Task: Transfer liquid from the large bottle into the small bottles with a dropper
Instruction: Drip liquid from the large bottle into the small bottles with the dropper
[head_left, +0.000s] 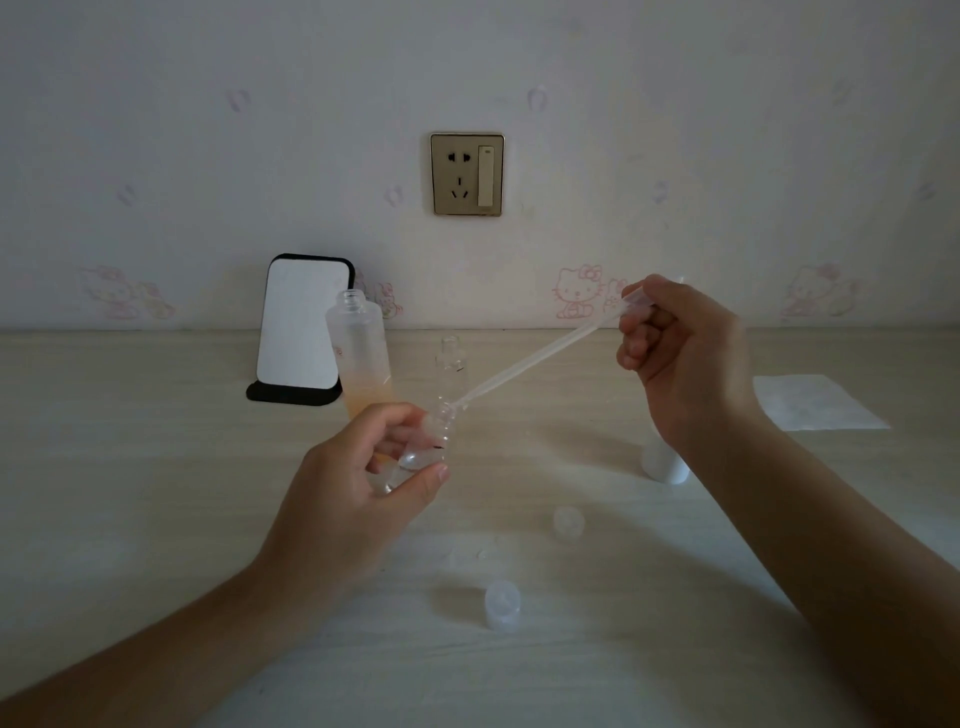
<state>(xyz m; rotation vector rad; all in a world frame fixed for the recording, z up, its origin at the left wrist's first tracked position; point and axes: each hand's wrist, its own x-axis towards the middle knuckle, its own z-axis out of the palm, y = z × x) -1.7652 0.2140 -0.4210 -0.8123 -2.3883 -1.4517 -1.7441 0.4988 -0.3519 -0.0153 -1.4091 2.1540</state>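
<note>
My left hand (358, 483) grips a small clear bottle (426, 447) tilted above the table (156, 467), while my right hand (680, 353) pinches the bulb of the plastic dropper (535, 361), whose tip sits at that bottle's mouth. The large bottle (361, 353), uncapped and holding orange liquid low down, stands just behind my left hand in front of a black-edged stand (298, 332), with a second small bottle (451, 364) beside it. Two loose caps (568, 522) (502, 603) lie on open tabletop nearer me, a white cap (665, 465) stands under my right wrist, and a tissue (815, 402) lies far right.

left hand (358, 483) gripping small bottle (426, 447), right hand (675, 353) w/ dropper (530, 364), tip at bottle mouth
</note>
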